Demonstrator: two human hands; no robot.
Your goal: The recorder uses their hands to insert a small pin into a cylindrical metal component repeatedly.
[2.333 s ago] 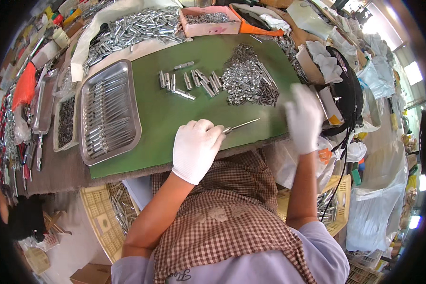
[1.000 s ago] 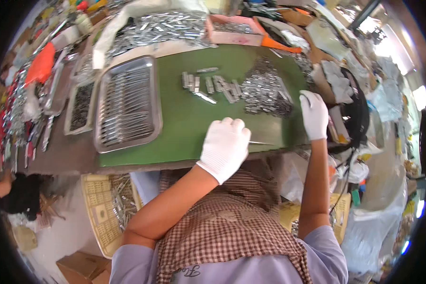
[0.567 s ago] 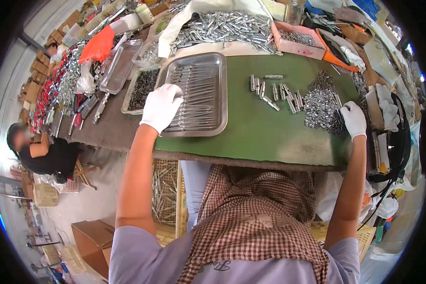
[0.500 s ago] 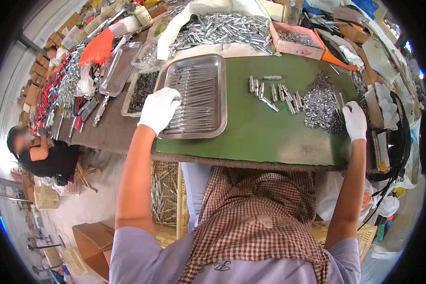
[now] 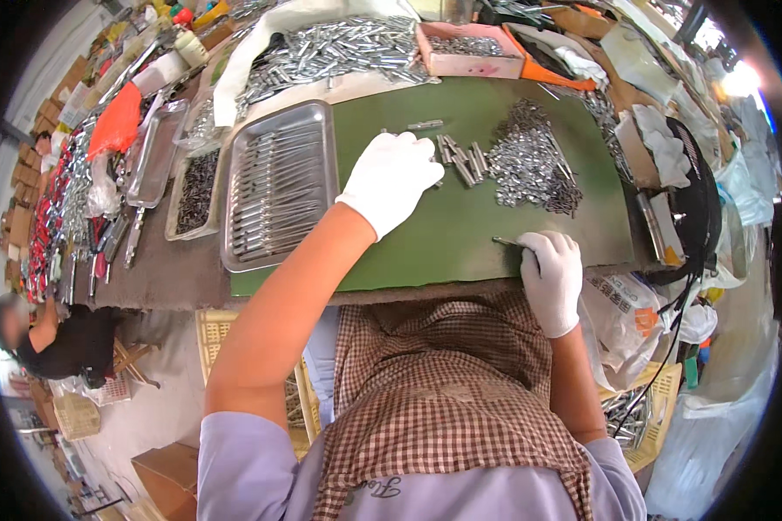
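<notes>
My left hand point(image 5: 394, 178), in a white glove, is over the green mat point(image 5: 365, 256) among short silver metal cylinders point(image 5: 467, 163). Its fingers look curled down; what they hold, if anything, is hidden beneath them. Near the mat's front edge, my gloved right hand point(image 5: 552, 273) pinches a slim metal rod point(image 5: 506, 241), whose end points left out of the grip. A steel tray point(image 5: 329, 165) holding a row of slender metal rods point(image 5: 278, 191) lies left of my left hand. Beyond my right hand spreads a pile of small silver and dark metal parts point(image 5: 526, 165).
A heap of metal cylinders point(image 5: 339, 52) lies on white sheeting at the back, beside a pink box point(image 5: 473, 65) of small parts. Left of the tray stands a tub of dark pieces point(image 5: 197, 195). Black cables point(image 5: 704, 208) hang at the right. Another person point(image 5: 61, 343) sits far left.
My left hand has left the tray and moved right to the cylinders. My right hand has come from the pile's right side toward the front edge with the rod. The view has shifted.
</notes>
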